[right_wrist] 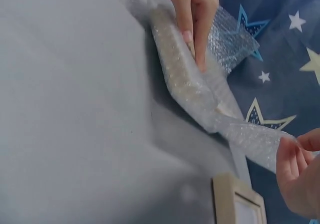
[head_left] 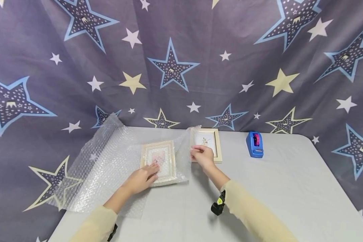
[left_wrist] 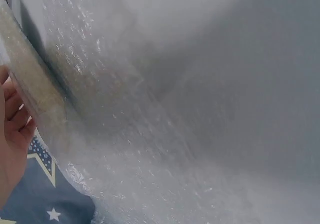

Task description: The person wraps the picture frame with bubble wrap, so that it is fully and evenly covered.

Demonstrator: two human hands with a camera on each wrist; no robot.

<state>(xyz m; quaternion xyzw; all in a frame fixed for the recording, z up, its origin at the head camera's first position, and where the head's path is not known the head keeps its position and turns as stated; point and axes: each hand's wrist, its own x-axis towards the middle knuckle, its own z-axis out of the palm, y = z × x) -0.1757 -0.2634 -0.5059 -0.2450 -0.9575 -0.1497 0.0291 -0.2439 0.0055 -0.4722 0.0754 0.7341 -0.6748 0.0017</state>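
A light wooden picture frame (head_left: 171, 156) with a pinkish picture lies on a sheet of bubble wrap (head_left: 99, 178), and a layer of the wrap covers it. Across the lower left of this wrapped frame rests my left hand (head_left: 142, 178), fingers extended over its face. My right hand (head_left: 203, 156) pinches the free edge of the wrap to the right of the frame. In the right wrist view, that strip of wrap stretches from the frame to the right fingers (right_wrist: 287, 161). The left wrist view shows the left fingers at the frame's edge, beside cloudy plastic.
A second picture frame (head_left: 218, 148) with a small plant picture lies just behind the right hand, partly overlapped by wrap. Farther right on the white table (head_left: 278, 181) stands a blue tape dispenser (head_left: 255, 149) with pink tape. A star-patterned curtain (head_left: 199, 97) hangs behind the table.
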